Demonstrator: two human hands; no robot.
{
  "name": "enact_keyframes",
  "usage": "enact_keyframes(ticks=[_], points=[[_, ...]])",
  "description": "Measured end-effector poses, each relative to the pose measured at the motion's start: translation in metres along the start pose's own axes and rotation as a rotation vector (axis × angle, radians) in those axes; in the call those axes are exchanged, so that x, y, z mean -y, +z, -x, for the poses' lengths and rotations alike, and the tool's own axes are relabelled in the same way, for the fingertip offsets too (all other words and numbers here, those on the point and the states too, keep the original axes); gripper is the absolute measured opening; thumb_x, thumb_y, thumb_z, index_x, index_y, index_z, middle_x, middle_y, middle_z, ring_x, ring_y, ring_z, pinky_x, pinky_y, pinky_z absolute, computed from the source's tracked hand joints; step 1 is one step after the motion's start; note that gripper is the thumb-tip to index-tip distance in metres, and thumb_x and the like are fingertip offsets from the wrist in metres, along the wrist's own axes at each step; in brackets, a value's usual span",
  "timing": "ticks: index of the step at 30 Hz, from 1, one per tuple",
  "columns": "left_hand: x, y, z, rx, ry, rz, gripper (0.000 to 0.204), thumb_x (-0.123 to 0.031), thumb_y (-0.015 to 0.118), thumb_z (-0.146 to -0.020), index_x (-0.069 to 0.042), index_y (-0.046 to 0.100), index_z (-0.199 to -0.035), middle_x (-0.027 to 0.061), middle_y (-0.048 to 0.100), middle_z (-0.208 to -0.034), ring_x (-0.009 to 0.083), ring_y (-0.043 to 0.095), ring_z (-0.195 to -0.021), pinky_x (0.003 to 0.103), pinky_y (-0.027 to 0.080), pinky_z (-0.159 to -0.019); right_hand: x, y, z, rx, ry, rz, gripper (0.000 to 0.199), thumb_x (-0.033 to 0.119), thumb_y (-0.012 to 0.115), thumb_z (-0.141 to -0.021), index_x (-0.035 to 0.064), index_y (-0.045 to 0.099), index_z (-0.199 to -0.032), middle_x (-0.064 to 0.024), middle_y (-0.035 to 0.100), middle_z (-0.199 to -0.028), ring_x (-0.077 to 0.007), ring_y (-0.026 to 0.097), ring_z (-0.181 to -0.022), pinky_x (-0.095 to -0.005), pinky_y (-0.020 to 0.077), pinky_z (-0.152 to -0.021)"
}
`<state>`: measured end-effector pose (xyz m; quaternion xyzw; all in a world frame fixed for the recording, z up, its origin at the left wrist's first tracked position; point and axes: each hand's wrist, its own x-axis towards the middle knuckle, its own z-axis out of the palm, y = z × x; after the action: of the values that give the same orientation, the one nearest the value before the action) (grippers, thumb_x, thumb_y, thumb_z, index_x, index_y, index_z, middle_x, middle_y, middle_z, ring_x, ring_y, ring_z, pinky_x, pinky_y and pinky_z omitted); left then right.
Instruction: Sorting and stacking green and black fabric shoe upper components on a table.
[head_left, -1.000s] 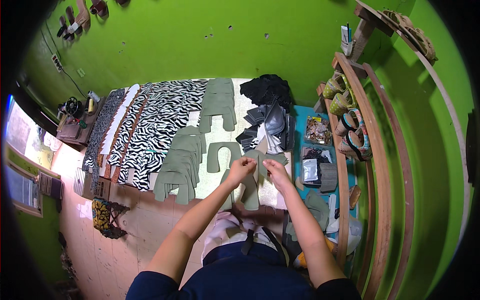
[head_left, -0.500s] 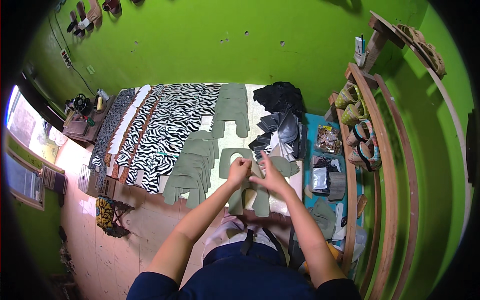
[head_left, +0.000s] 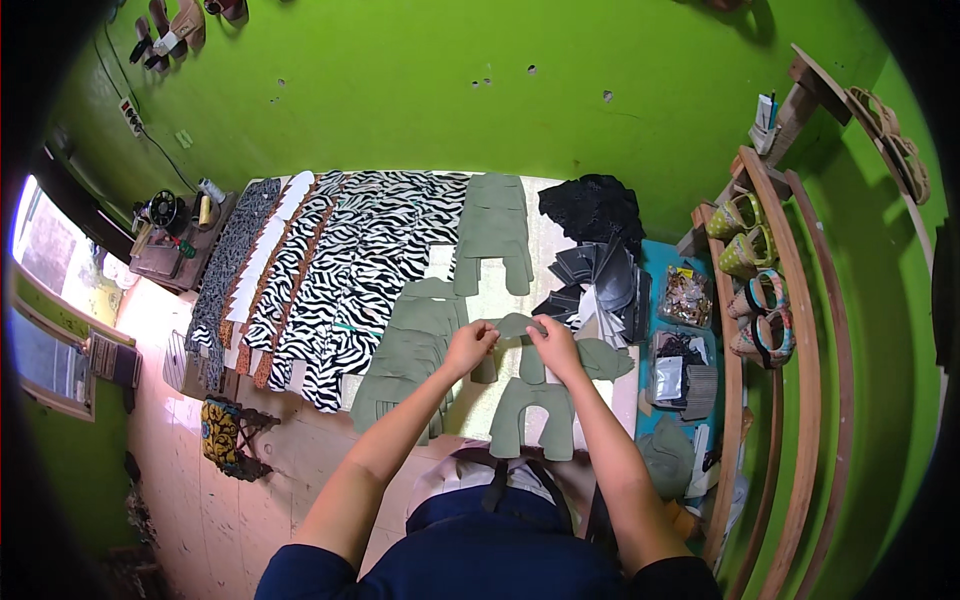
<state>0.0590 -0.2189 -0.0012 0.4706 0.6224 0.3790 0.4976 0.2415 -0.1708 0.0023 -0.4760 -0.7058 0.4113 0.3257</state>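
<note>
Both hands are over the near right part of the table. My left hand (head_left: pixel 470 348) and my right hand (head_left: pixel 555 350) pinch opposite sides of an arch-shaped olive-green cut-out piece (head_left: pixel 515 325), lifted a little off the table. Its lower parts are partly hidden by my fingers. Closer to me, a U-shaped olive-green piece (head_left: pixel 532 408) lies flat at the table's edge. Beside my right hand rests a loose pile of rounded green pieces (head_left: pixel 606 360). An overlapping row of green pieces (head_left: pixel 412 345) lies left of my left hand, and another green row (head_left: pixel 493 215) lies farther back.
Zebra-print pieces (head_left: pixel 375 255), white pieces (head_left: pixel 258 262) and grey patterned pieces (head_left: pixel 232 260) cover the table's left side. Black material (head_left: pixel 592 215) and fanned dark pieces (head_left: pixel 602 280) lie at the back right. A wooden rack (head_left: pixel 800 330) with sandals (head_left: pixel 762 318) stands to the right.
My hands were close together, the right one with fingers spread. Now they are apart, pinching a green piece between them. The U-shaped piece shows uncovered nearer me. The view has shifted slightly.
</note>
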Motion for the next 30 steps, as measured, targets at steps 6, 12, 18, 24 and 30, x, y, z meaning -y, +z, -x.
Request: enact_keyframes(ticks=[6, 12, 18, 24, 30], points=[[0.011, -0.022, -0.016, -0.054, -0.045, -0.268, 0.022, -0.020, 0.058, -0.083, 0.001, 0.057, -0.090, 0.0072, 0.061, -0.074, 0.0123, 0.056, -0.062, 0.027, 0.045, -0.060, -0.008, 0.016, -0.010, -0.035, 0.209, 0.243, 0.020, 0.022, 0.058, -0.080, 0.0051, 0.060, -0.091, -0.0148, 0.064, -0.081, -0.0306, 0.062, -0.074, -0.0379, 0.0472, -0.064], [0.013, -0.019, -0.019, -0.042, 0.045, -0.423, 0.020, -0.018, 0.059, -0.080, 0.001, 0.055, -0.085, 0.0191, 0.060, -0.078, 0.0345, 0.058, -0.075, 0.039, 0.046, -0.068, -0.009, 0.021, -0.005, 0.001, 0.310, 0.383, 0.018, 0.020, 0.057, -0.081, 0.0096, 0.057, -0.096, -0.0123, 0.064, -0.081, -0.0315, 0.061, -0.077, -0.0417, 0.0468, -0.066], [0.009, -0.016, -0.016, 0.011, 0.091, -0.487, 0.021, -0.013, 0.057, -0.080, -0.001, 0.047, -0.094, 0.0211, 0.059, -0.085, 0.0383, 0.056, -0.081, 0.044, 0.044, -0.070, -0.005, 0.025, -0.004, -0.013, 0.277, 0.434, 0.021, 0.019, 0.056, -0.081, 0.0090, 0.054, -0.100, -0.0125, 0.063, -0.088, -0.0315, 0.060, -0.081, -0.0415, 0.0462, -0.068], [0.012, -0.015, -0.018, 0.017, 0.125, -0.585, 0.025, -0.010, 0.057, -0.080, -0.001, 0.045, -0.099, 0.0224, 0.059, -0.083, 0.0383, 0.057, -0.081, 0.045, 0.043, -0.071, -0.002, 0.027, -0.009, 0.049, 0.293, 0.518, 0.023, 0.017, 0.057, -0.080, 0.0070, 0.053, -0.100, -0.0140, 0.062, -0.091, -0.0322, 0.059, -0.084, -0.0415, 0.0461, -0.071], [0.010, -0.005, -0.020, -0.007, 0.102, -0.663, 0.029, -0.008, 0.057, -0.077, -0.002, 0.041, -0.101, 0.0224, 0.058, -0.084, 0.0399, 0.056, -0.081, 0.047, 0.044, -0.071, 0.000, 0.033, -0.010, 0.010, 0.292, 0.533, 0.036, 0.010, 0.063, -0.074, 0.0039, 0.046, -0.104, -0.0185, 0.057, -0.091, -0.0359, 0.056, -0.084, -0.0427, 0.0443, -0.074]])
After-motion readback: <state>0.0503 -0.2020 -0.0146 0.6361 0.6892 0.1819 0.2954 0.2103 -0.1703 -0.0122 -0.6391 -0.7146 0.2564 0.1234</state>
